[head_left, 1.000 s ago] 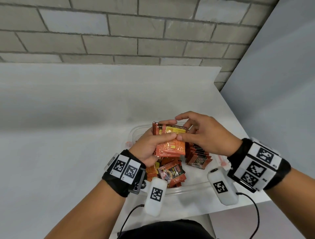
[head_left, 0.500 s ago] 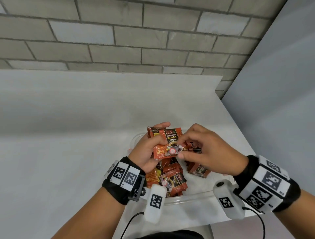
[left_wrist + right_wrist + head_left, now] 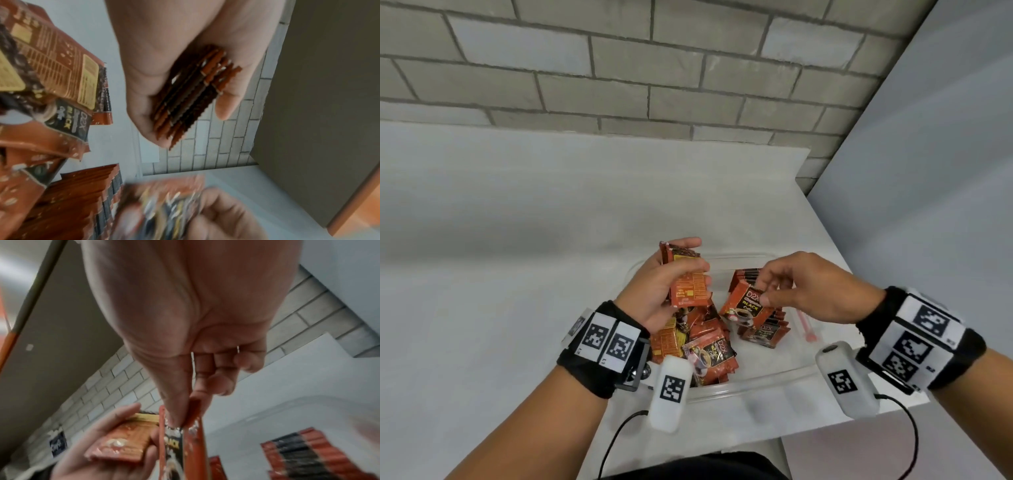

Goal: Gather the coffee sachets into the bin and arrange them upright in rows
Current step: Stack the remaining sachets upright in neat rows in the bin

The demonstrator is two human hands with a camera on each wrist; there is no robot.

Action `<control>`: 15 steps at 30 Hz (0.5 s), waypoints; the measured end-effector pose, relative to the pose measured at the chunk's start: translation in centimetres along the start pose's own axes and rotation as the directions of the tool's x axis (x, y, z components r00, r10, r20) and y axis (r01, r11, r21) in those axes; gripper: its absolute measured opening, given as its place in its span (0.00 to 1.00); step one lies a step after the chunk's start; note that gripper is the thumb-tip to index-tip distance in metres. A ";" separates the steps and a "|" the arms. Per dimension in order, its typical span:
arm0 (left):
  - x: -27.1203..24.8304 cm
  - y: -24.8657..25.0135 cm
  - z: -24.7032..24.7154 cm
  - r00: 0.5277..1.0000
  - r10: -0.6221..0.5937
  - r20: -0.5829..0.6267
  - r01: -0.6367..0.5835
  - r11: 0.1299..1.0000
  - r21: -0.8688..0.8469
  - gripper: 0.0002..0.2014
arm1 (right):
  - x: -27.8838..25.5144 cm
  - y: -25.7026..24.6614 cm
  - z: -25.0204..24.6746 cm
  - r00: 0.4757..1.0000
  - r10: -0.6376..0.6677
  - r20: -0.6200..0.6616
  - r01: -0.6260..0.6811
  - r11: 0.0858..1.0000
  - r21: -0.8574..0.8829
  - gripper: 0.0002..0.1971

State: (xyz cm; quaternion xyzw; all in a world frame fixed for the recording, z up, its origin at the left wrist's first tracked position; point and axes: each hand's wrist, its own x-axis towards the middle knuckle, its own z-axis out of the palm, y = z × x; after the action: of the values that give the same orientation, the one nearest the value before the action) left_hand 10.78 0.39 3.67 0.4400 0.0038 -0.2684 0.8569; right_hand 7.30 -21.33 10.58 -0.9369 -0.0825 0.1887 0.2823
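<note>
1. While the sorting is under way, the left hand [image 3: 667, 294] grips a squared-up stack of sachets [image 3: 683, 277], thumb across the printed face and fingers curled behind. Judged a holding stock, kept edge-aligned so that single sachets can be drawn off. The left wrist view shows several serrated edges packed together against the palm.
2. Right hand [image 3: 801, 291]: thumb and forefinger pinch a single sachet [image 3: 746, 306] by its top edge, label facing the person, tilted, just above the bin. Judged on its way to the row.
3. Upright row [image 3: 763, 329]: sachets on edge, pressed face to face inside the bin, on the side toward the counter's right edge. Each one likely props its neighbour up.
4. Loose pile [image 3: 705, 346]: sachets lying flat and overlapped in the bin's near left part, below the left hand. Not yet sorted.
5. Clear bin [image 3: 756, 385]: sits at the counter's [image 3: 500, 274] near right corner, rim close to the near edge.
6. Pink stick [image 3: 806, 325]: lies in the bin beside the row; purpose cannot be told.
</note>
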 end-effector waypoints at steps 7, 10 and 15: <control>-0.2 -0.2 -0.2 1.000 0.017 0.014 -0.018 1.000 0.013 0.23 | 0.2 2.5 2.2 0.969 0.195 0.152 -0.119 0.907 -0.403 0.03; -0.2 -0.4 -0.1 1.000 0.008 0.006 -0.008 1.000 0.019 0.22 | 0.9 3.3 3.3 0.966 0.214 0.147 -0.108 0.845 -0.523 0.02; -0.3 -0.4 0.0 1.000 0.011 0.007 -0.011 1.000 0.021 0.22 | 1.6 3.6 4.4 0.964 0.234 0.126 -0.093 0.743 -0.663 0.08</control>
State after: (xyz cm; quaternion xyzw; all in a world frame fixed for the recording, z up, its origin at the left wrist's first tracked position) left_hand 10.32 0.36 3.44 0.4482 -0.0047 -0.2652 0.8537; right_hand 7.18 -21.74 4.71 -0.9559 -0.0881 0.2659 -0.0884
